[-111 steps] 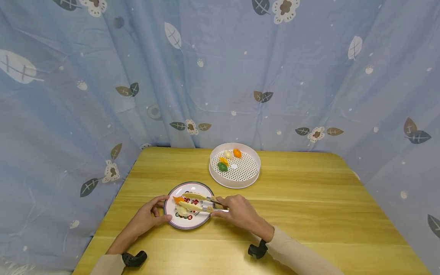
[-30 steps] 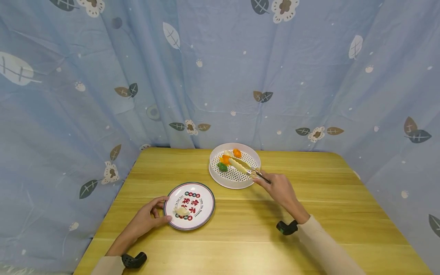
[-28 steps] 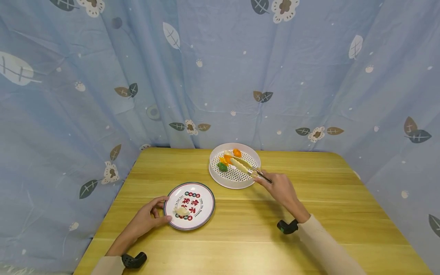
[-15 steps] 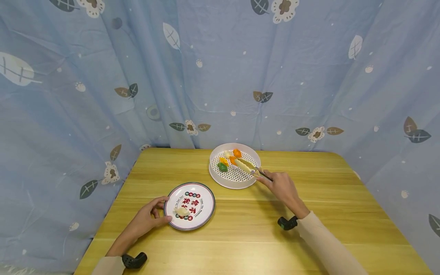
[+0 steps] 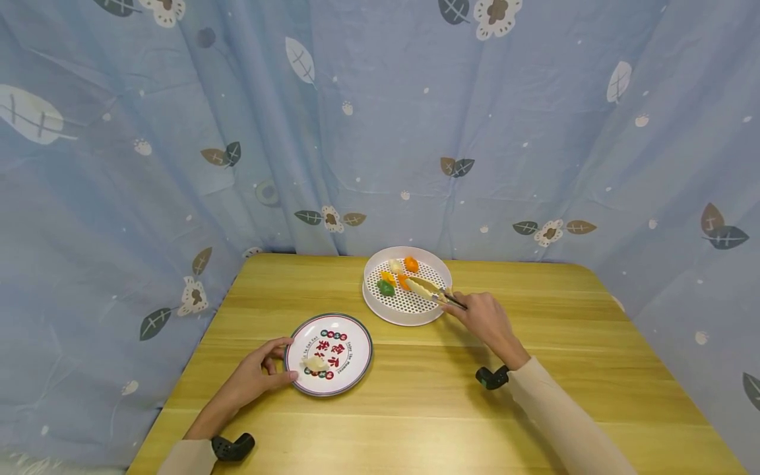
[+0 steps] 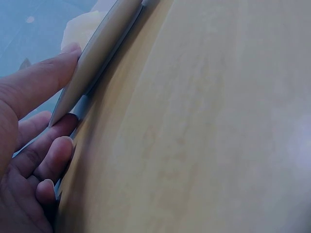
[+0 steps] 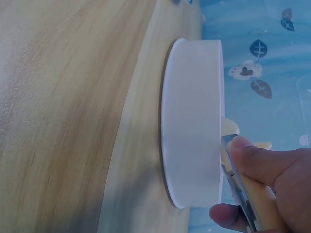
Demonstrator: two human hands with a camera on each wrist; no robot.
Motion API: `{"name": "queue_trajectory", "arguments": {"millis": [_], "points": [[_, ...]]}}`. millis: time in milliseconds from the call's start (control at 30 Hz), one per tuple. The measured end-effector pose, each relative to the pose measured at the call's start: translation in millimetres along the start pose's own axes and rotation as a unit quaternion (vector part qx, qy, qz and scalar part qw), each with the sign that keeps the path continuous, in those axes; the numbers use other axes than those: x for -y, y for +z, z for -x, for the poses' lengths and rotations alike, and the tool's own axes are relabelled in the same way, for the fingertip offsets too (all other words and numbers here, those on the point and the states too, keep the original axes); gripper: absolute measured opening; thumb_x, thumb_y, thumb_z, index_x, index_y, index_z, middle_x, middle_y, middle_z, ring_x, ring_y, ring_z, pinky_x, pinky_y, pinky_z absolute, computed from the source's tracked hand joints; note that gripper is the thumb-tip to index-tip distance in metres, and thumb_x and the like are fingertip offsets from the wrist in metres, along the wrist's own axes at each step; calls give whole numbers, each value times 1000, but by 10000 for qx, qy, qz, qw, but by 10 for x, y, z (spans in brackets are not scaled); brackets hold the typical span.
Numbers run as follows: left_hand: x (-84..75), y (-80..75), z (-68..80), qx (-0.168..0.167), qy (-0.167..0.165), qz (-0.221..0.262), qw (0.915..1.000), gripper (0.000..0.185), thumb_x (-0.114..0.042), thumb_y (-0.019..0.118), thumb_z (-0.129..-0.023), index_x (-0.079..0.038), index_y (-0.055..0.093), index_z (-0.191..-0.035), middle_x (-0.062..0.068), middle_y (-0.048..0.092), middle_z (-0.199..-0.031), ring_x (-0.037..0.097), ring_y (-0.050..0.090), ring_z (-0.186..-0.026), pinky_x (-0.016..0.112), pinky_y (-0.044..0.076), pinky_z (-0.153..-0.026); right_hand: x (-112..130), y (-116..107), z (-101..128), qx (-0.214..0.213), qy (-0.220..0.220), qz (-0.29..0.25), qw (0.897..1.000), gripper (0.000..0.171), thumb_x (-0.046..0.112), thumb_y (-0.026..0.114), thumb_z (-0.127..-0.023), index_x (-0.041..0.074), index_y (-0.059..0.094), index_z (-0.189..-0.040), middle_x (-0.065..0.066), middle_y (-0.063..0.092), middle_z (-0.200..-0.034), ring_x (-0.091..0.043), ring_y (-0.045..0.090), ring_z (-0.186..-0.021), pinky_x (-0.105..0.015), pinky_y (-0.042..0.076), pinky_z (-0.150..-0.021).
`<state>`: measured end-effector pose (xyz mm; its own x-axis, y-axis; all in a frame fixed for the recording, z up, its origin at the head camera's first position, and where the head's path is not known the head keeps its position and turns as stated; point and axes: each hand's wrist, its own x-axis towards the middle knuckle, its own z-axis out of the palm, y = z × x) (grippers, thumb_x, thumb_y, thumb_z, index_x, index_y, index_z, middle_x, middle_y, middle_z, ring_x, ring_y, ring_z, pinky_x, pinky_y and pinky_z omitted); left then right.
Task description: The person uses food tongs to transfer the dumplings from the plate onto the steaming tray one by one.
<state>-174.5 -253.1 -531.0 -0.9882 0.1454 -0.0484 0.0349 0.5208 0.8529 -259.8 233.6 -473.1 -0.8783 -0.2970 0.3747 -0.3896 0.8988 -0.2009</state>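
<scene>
Light wooden table (image 5: 534, 369) fills the lower half of the head view, boxed in by a blue curtain (image 5: 178, 132) with leaf and flower prints along the back and both sides. The curtain hangs right at the table's far and left edges. The right half of the tabletop is bare wood.

The right hand (image 5: 483, 320) pinches the handles of a pair of tongs (image 5: 429, 290), tips squeezed onto an orange piece (image 5: 404, 281) inside the white perforated tray (image 5: 380, 303) at upper centre. The left hand (image 5: 255, 379) has thumb and fingers curled on the rim of the patterned plate (image 5: 355, 343) at lower left. A pale dumpling (image 5: 315, 363) sits on that plate.
</scene>
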Motion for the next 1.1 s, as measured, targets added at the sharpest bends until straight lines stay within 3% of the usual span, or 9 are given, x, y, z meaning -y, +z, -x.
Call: {"name": "queue_trajectory", "arguments": {"millis": [267, 567, 800, 933, 1100], "points": [[-12, 4, 15, 6, -17, 58, 10000, 73, -29, 91, -80, -15, 57, -143, 9, 62, -118, 21, 51, -78, 28, 42, -65, 41, -5, -26, 163, 241, -96, 9995, 33, 45, 75, -93, 13, 77, -103, 3, 36, -56, -17, 38, -50, -33, 29, -46], [-14, 0, 25, 10, -12, 53, 10000, 74, -30, 91, -80, -15, 57, -144, 9, 62, -119, 20, 50, -78, 28, 42, -65, 65, -27, 10, -54, 299, -238, 9993, 41, 47, 78, -90, 10, 78, -107, 6, 33, -53, -16, 37, -48, -33, 30, -47], [-15, -4, 24, 32, -35, 83, 10000, 74, -30, 91, -80, -15, 56, -144, 9, 62, -118, 21, 50, -78, 29, 42, -65, 152, -72, 71, -27, 348, -470, 9983, 55, 51, 76, -90, 14, 73, -131, 7, 34, -53, -13, 34, -50, -32, 30, -46], [-1, -4, 15, 33, 21, 87, 10000, 74, -29, 90, -81, -15, 56, -144, 9, 62, -118, 21, 50, -77, 29, 42, -65, 270, -79, 122, -195, 159, -503, 9984, 53, 49, 79, -88, 16, 73, -130, 6, 45, -52, -12, 34, -49, -31, 31, -47], [-2, -1, 17, 30, 35, 95, 9999, 74, -29, 91, -80, -14, 56, -144, 9, 62, -118, 20, 50, -77, 29, 42, -65, 421, -36, 185, -334, -185, -672, 9970, 54, 46, 83, -84, 11, 76, -124, 8, 50, -56, -7, 32, -49, -28, 30, -47]]}}
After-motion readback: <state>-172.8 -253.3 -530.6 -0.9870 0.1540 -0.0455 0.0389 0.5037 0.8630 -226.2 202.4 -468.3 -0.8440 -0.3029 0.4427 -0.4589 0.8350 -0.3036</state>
